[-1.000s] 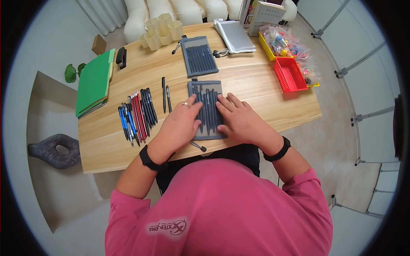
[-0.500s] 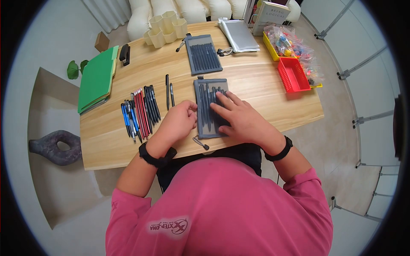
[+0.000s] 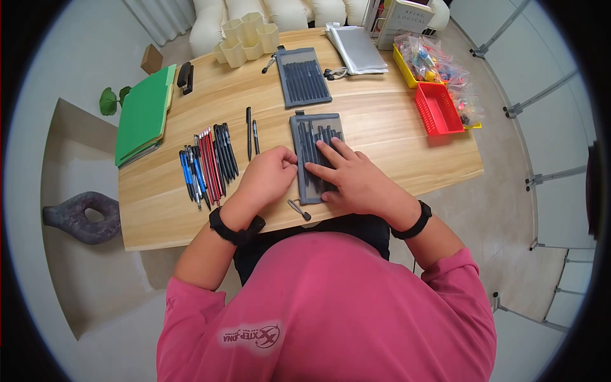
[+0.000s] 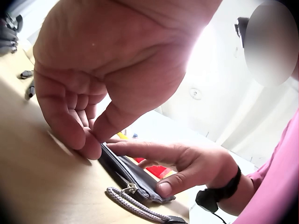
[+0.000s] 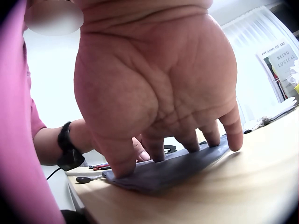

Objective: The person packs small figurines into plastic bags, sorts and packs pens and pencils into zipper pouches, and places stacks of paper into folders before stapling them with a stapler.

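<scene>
A grey mesh pouch (image 3: pixel 310 194) holding several dark pens lies flat near the table's front edge. At its left long edge the left hand (image 3: pixel 266 177) has its fingers curled; in the left wrist view that hand (image 4: pixel 110 60) pinches the zipper-side edge of the pouch (image 4: pixel 140 182) between thumb and fingertips. The right hand (image 3: pixel 359 183) is spread over the pouch's right part, covering some pens. Its fingertips rest on the pouch (image 5: pixel 163 175) in the right wrist view, palm (image 5: pixel 159 88) raised. A zipper cord (image 3: pixel 298 209) hangs off the near left corner.
Left of the pouch lie two black pens (image 3: pixel 249 134) and rows of red pencils (image 3: pixel 209 162), blue and black pens. Behind it is a second filled pouch (image 3: pixel 304 79). A green folder (image 3: pixel 143 114), honeycomb holder (image 3: pixel 245 41), clear pouches (image 3: pixel 356 49) and red basket (image 3: pixel 438 109) stand farther out.
The left hand has gone from lying on the pouch to its left edge, fingers now curled. The right hand has stayed on the pouch, its fingers reaching farther left across it.
</scene>
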`<state>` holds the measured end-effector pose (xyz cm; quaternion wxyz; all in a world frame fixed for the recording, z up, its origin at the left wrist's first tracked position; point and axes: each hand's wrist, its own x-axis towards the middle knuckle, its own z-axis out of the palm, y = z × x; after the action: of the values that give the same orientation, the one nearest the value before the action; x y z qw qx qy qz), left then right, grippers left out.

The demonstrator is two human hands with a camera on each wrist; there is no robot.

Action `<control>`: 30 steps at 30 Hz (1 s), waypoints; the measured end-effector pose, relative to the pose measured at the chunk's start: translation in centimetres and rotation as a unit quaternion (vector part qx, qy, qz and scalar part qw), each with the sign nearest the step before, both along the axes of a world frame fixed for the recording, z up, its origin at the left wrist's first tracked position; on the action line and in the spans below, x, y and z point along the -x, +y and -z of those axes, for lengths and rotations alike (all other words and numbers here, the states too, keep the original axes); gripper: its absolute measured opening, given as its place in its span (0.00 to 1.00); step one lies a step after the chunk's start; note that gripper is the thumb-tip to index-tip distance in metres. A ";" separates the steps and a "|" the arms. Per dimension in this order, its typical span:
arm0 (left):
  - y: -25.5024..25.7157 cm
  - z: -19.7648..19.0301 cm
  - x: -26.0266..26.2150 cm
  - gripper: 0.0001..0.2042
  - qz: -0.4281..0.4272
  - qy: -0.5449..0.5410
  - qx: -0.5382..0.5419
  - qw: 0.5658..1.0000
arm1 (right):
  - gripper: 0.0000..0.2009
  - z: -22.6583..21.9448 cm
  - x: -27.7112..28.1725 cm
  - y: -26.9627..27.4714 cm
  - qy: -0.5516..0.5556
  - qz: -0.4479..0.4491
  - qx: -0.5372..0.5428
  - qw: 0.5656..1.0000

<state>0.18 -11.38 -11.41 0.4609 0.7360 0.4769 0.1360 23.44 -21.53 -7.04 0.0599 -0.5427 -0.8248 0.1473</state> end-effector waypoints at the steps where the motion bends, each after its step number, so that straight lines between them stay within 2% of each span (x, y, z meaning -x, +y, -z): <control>1: 0.0 0.2 0.1 0.10 -0.011 -0.011 0.010 1.000 | 0.37 0.1 0.0 0.0 0.000 0.000 -0.003 1.000; 8: -0.3 -0.7 0.0 0.10 0.014 -0.032 0.025 0.999 | 0.37 0.3 0.3 0.1 -0.028 -0.010 -0.043 0.999; 14: -0.3 -0.3 0.0 0.12 0.014 -0.038 -0.007 0.999 | 0.37 -0.6 0.7 0.1 -0.022 0.006 0.005 1.000; 16: -0.6 -1.3 -0.1 0.14 0.039 0.009 -0.086 0.996 | 0.37 -0.4 0.7 0.1 -0.016 0.006 0.007 1.000; 22: -0.7 -2.6 -0.3 0.12 0.036 0.059 -0.158 0.985 | 0.37 -0.6 0.7 0.1 -0.014 0.009 0.013 1.000; 26: -0.7 -2.0 -0.8 0.10 0.015 0.085 -0.186 0.979 | 0.37 -0.6 0.7 0.2 -0.014 0.011 0.015 1.000; 30: 0.1 -1.1 -0.5 0.08 0.014 0.118 -0.268 0.956 | 0.37 -0.8 0.7 0.1 -0.010 0.014 0.020 1.000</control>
<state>0.69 -11.32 -10.27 0.1889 0.8501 0.4631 0.1648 22.79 -21.46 -6.26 0.0427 -0.5570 -0.8143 0.1574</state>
